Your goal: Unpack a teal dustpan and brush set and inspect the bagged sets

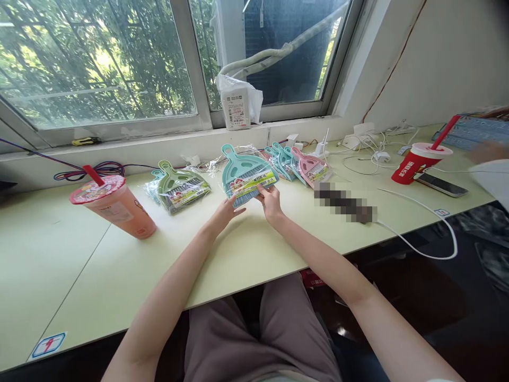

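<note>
A teal dustpan and brush set point(245, 172) in clear packaging is tilted up above the table, its printed label facing me. My left hand point(225, 215) grips its lower left edge, with some fingers stretched beneath. On its lower right edge, my right hand point(271, 202) is closed, fingertips over the label. To the left lie a green dustpan set point(181, 185) and a teal one partly behind it, both wrapped. On the right, several more wrapped sets overlap, among them a pink dustpan set point(312, 165) and a teal dustpan set point(283, 159).
A large pink drink cup point(123, 209) with a red straw stands left. At right are a red cup point(417, 162), a phone point(443, 184), white cables point(449, 233) and another person's blurred hand point(489, 152). A white box point(237, 110) sits on the windowsill. A pixelated patch hides something on the table.
</note>
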Demonstrator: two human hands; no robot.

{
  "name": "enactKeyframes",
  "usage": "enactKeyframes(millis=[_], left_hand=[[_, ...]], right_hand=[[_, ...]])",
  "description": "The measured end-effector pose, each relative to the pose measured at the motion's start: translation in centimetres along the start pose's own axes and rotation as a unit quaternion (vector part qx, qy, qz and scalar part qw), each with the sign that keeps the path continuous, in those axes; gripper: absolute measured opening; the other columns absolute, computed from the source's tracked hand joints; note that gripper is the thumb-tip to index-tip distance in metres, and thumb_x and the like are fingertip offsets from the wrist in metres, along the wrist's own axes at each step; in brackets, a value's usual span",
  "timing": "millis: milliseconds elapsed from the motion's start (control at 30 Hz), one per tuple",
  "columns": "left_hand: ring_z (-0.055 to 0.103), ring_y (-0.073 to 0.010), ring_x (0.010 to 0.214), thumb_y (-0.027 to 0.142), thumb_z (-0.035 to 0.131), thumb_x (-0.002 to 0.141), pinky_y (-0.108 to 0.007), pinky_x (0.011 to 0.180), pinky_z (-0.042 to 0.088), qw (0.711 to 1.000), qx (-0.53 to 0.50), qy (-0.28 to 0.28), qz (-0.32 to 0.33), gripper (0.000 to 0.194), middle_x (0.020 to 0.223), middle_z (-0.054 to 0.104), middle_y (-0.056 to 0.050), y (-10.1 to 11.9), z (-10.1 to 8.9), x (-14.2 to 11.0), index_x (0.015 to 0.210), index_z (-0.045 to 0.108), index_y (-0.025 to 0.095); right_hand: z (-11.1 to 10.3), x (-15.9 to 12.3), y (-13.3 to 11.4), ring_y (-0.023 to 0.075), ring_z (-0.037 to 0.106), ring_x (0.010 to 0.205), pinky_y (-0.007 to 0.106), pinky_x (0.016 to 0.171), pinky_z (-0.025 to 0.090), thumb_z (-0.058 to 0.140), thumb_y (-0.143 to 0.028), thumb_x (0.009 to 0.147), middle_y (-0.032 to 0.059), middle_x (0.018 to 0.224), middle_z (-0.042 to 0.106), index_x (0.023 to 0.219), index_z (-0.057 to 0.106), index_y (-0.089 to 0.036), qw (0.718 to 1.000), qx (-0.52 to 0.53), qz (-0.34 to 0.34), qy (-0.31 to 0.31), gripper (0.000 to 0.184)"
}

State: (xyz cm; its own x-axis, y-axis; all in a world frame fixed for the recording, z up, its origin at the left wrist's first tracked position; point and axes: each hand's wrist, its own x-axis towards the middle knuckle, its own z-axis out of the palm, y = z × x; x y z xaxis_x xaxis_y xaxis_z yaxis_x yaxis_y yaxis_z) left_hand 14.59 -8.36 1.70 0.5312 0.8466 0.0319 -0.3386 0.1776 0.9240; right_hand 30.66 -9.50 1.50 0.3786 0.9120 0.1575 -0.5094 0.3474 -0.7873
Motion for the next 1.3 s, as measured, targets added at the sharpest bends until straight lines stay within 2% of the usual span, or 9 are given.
enactKeyframes(millis=[67,167,233,333,400,533,733,1000,1300], left_hand=[[0.049,-0.0273,0.131,0.052,0.056,0.087,-0.043,0.105,0.043,0.999,-0.018,0.022,0.031,0.045,0.135,0.059,-0.007,0.4,-0.5,0.1,0.123,0.060,0.025],[0.055,-0.0262,0.124,0.054,0.051,0.090,-0.040,0.104,0.045,0.993,-0.054,0.070,0.073,0.045,0.121,0.067,-0.008,1.1,-1.4,0.4,0.119,0.063,0.021],[0.061,-0.0247,0.116,0.046,0.054,0.091,-0.038,0.101,0.048,0.987,-0.071,0.113,0.088,0.039,0.113,0.070,-0.008,1.2,-1.7,0.6,0.116,0.063,0.018],[0.066,-0.0221,0.105,0.031,0.059,0.089,-0.037,0.097,0.051,0.977,-0.080,0.182,0.070,0.030,0.106,0.072,-0.008,0.8,-1.5,0.8,0.114,0.062,0.015],[0.067,-0.0211,0.102,0.027,0.062,0.087,-0.037,0.095,0.053,0.976,-0.078,0.197,0.049,0.030,0.106,0.072,-0.008,0.4,-1.1,0.9,0.115,0.061,0.015],[0.066,-0.0228,0.106,0.031,0.067,0.084,-0.038,0.093,0.055,0.985,-0.058,0.163,0.024,0.035,0.114,0.069,-0.010,-0.2,0.2,0.4,0.115,0.060,0.016],[0.064,-0.0274,0.109,0.036,0.074,0.077,-0.043,0.084,0.059,0.997,0.017,0.069,-0.007,0.048,0.128,0.062,-0.012,-0.2,1.0,-0.6,0.120,0.058,0.019],[0.067,-0.0243,0.097,0.040,0.077,0.072,-0.041,0.083,0.059,0.992,0.051,0.106,0.046,0.050,0.113,0.068,-0.012,0.3,0.9,-0.4,0.112,0.061,0.015],[0.065,-0.0292,0.105,0.035,0.079,0.069,-0.044,0.080,0.059,0.994,0.043,0.098,0.038,0.054,0.126,0.062,-0.014,-0.9,1.9,-0.8,0.115,0.058,0.016]], right_hand=[[0.0,0.1,0.0,0.0211,0.069,0.094,0.038,0.087,0.058,0.074,-0.026,0.072,0.0045,0.101,0.071,0.098,0.060,-0.019,1.000,0.003,0.011,-0.005,0.031],[0.0,0.0,0.2,0.0211,0.070,0.093,0.039,0.087,0.058,0.075,-0.025,0.072,0.0041,0.096,0.072,0.092,0.060,-0.019,0.999,-0.007,0.037,-0.024,0.026],[0.1,-0.1,0.4,0.0213,0.070,0.090,0.040,0.086,0.059,0.076,-0.025,0.071,0.0041,0.092,0.072,0.089,0.061,-0.018,0.997,-0.019,0.058,-0.042,0.025],[0.2,-0.3,0.7,0.0212,0.070,0.087,0.041,0.085,0.059,0.077,-0.024,0.070,0.0042,0.090,0.072,0.087,0.061,-0.017,0.995,-0.035,0.072,-0.056,0.025],[0.1,-0.3,0.8,0.0210,0.070,0.086,0.041,0.084,0.060,0.078,-0.023,0.069,0.0039,0.090,0.073,0.087,0.061,-0.017,0.995,-0.041,0.072,-0.049,0.025],[0.0,-0.2,0.8,0.0201,0.070,0.087,0.040,0.085,0.060,0.075,-0.022,0.071,0.0034,0.090,0.073,0.089,0.061,-0.017,0.997,-0.034,0.058,-0.029,0.023],[-0.2,0.0,0.3,0.0190,0.070,0.086,0.040,0.088,0.059,0.070,-0.018,0.075,0.0024,0.093,0.073,0.088,0.060,-0.019,0.998,-0.017,0.053,-0.016,0.017],[-0.4,0.8,-0.5,0.0214,0.070,0.091,0.042,0.090,0.058,0.076,-0.016,0.070,0.0032,0.092,0.073,0.088,0.060,-0.019,0.991,-0.030,0.103,-0.078,0.024],[-0.8,0.8,0.3,0.0205,0.070,0.088,0.040,0.086,0.059,0.079,-0.019,0.067,0.0038,0.095,0.072,0.088,0.062,-0.018,0.997,-0.027,0.062,-0.037,0.027]])
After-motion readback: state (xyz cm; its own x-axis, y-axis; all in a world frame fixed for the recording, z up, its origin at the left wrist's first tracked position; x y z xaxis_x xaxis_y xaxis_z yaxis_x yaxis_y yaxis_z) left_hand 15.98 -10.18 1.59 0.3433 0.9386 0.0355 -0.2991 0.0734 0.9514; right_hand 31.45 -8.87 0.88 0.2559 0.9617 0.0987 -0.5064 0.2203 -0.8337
